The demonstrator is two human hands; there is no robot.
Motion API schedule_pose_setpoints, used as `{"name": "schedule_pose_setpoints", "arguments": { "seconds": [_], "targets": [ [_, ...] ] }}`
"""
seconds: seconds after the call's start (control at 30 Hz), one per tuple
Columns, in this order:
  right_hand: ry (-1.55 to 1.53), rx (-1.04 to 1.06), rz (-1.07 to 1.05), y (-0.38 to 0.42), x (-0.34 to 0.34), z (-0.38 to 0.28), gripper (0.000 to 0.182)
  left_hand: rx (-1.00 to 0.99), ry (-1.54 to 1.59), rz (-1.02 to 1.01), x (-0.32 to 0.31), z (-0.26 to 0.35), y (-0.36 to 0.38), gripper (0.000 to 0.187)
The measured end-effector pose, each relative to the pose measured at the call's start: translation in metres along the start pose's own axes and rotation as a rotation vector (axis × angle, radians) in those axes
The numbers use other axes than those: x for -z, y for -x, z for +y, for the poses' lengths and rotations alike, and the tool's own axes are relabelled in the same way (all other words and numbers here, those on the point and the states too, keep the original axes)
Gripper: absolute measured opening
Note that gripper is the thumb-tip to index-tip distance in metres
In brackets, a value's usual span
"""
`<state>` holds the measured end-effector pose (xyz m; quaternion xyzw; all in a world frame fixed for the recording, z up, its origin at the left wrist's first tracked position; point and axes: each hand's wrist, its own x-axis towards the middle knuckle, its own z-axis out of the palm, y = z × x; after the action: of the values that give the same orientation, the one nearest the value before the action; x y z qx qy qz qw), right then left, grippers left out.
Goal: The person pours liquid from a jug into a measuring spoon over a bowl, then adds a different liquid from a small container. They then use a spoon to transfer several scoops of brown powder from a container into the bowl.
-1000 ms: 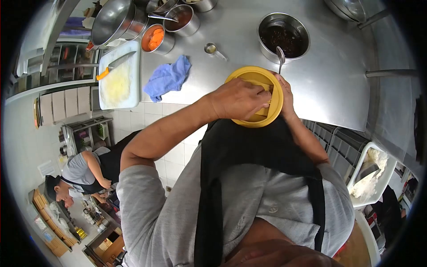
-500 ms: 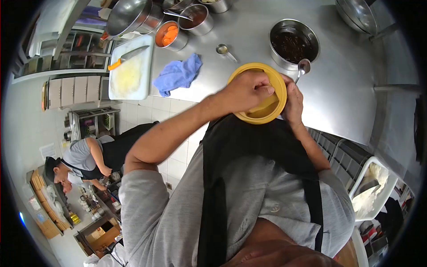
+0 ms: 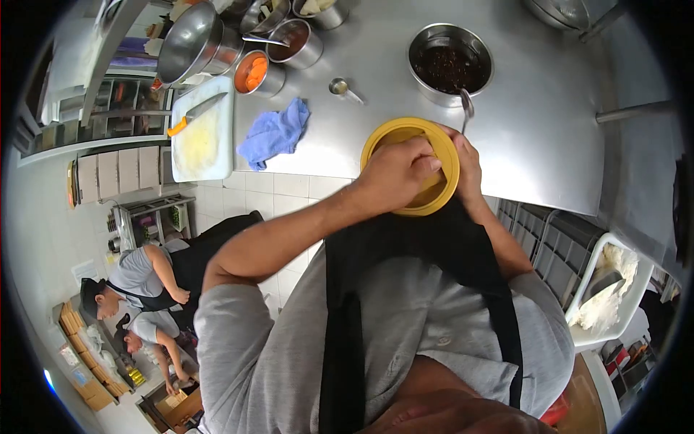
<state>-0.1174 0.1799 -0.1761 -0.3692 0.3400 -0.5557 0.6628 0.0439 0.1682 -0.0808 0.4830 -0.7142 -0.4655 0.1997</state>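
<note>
A round yellow bowl [image 3: 447, 147] is tipped toward me near the counter edge, in front of my black apron. Wrapped around the far right side of its rim is my right hand [image 3: 469, 166], fingers partly hidden behind the wall. My left hand [image 3: 405, 168] reaches into the bowl with curled fingers and the thumb pressed in; whatever it may hold is hidden. Beyond the bowl stands a steel pot [image 3: 450, 65] with dark liquid, a spoon [image 3: 467, 105] leaning over its rim. A small measuring spoon [image 3: 345, 90] lies on the counter to the left.
A blue cloth [image 3: 275, 134] lies left, beside a white cutting board [image 3: 204, 145] bearing a yellow-handled knife [image 3: 196, 113]. Steel containers, one with orange slices [image 3: 256, 74], stand at the back left. A white tub [image 3: 627, 322] is at right. Two people [image 3: 148, 271] work at far left.
The view has shifted, so the counter items sit further left. My left hand has moved slightly within the bowl. A second person now shows more fully at far left.
</note>
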Motion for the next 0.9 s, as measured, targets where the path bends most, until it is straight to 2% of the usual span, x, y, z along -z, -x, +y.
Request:
{"name": "schedule_pose_setpoints", "arguments": {
  "seconds": [0.03, 0.13, 0.23, 0.33, 0.43, 0.53, 0.57, 0.67, 0.7, 0.8, 0.83, 0.9],
  "targets": [
    [-0.002, 0.032, 0.006, 0.0, -0.001, 0.001, 0.053, 0.06, 0.046, 0.055, 0.0, 0.003, 0.002, 0.02],
    [-0.008, 0.076, 0.018, 0.002, -0.002, 0.004, 0.054, 0.353, 0.308, 0.057, 0.004, 0.016, 0.003, 0.021],
    [-0.018, 0.061, 0.02, -0.004, 0.001, 0.01, 0.054, 0.424, 0.392, -0.021, 0.013, 0.016, -0.006, 0.02],
    [-0.025, 0.019, 0.016, -0.015, 0.016, 0.005, 0.051, -0.031, 0.08, -0.097, 0.009, -0.016, -0.026, 0.021],
    [-0.021, -0.002, -0.019, -0.035, 0.025, -0.007, 0.047, -0.082, -0.151, -0.525, 0.031, 0.008, -0.04, 0.022],
    [0.01, -0.259, -0.171, -0.037, 0.035, -0.007, 0.048, -0.061, -0.263, -0.681, 0.024, 0.021, -0.048, 0.024],
    [0.083, -0.244, -0.127, -0.032, 0.028, -0.018, 0.048, -0.101, -0.215, -0.631, 0.02, 0.017, -0.046, 0.024],
    [-0.033, -0.208, -0.055, -0.014, 0.028, -0.006, 0.048, -0.176, -0.248, -0.493, 0.004, 0.014, -0.027, 0.023],
    [-0.03, -0.19, -0.06, -0.008, 0.027, -0.01, 0.049, -0.27, -0.218, -0.321, -0.005, 0.009, -0.021, 0.023],
    [0.059, -0.052, 0.058, 0.006, 0.017, -0.016, 0.051, -0.008, 0.06, -0.047, -0.02, 0.007, -0.015, 0.023],
    [0.054, 0.0, 0.074, 0.007, 0.017, -0.012, 0.052, -0.062, 0.088, 0.071, -0.026, 0.001, -0.014, 0.024],
    [0.059, 0.087, 0.081, 0.01, 0.015, -0.009, 0.053, 0.265, 0.392, 0.094, -0.019, 0.012, -0.011, 0.023]
  ]
}}
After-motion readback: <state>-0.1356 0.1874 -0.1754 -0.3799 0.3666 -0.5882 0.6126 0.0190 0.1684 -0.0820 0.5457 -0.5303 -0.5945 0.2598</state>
